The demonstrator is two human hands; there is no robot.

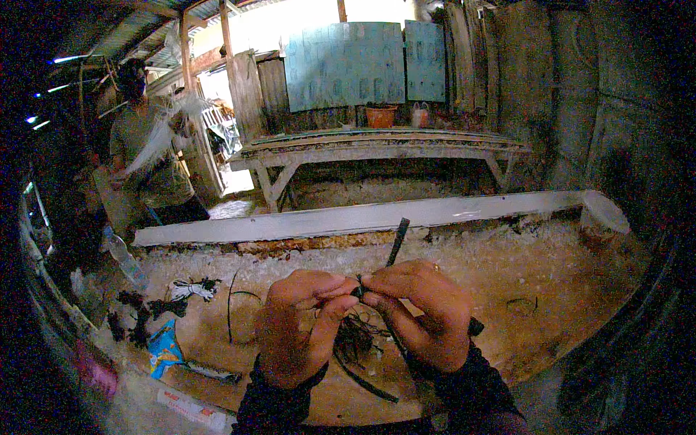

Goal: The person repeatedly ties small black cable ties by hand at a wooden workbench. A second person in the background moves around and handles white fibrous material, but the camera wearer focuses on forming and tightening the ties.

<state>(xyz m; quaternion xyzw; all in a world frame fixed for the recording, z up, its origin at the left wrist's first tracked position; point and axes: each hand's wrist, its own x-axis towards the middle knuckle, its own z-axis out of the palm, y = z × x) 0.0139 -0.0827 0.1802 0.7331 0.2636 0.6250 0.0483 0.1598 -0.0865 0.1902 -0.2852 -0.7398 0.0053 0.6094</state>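
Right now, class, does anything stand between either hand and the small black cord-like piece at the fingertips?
Nothing visible does: the left hand and right hand both pinch the small black cord-like piece directly. The tangle of thin dark strands shows lower, not between them.

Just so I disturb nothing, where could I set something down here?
Bare tabletop shows between the thin dark strand and the right edge, with a smaller patch between that strand and the right hand. The left is crowded with white cord, dark scraps and a blue packet; the middle with a dark tangle.
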